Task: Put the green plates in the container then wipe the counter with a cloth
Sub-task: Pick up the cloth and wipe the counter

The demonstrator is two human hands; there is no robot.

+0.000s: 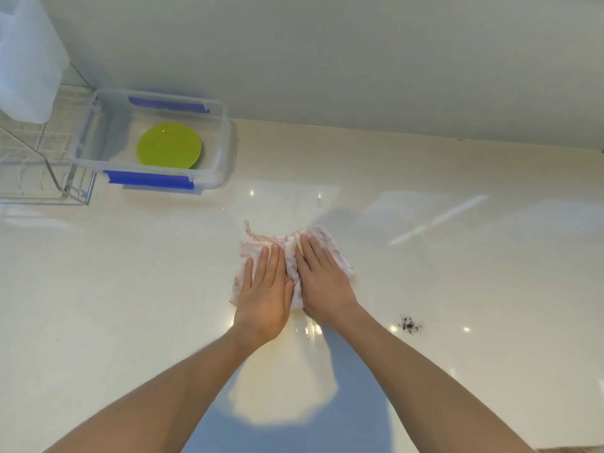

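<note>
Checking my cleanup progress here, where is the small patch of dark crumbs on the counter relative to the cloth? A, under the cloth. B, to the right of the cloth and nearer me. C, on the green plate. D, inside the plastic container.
B: the dark crumbs lie on the bare counter, right of the cloth and beside the right hand wrist, not yet wiped.

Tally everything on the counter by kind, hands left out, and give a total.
Green plates: 1 visible, in the container
Clear container: 1
Cloth: 1
Wire rack: 1
Dark crumb patch: 1
Total: 5
</note>
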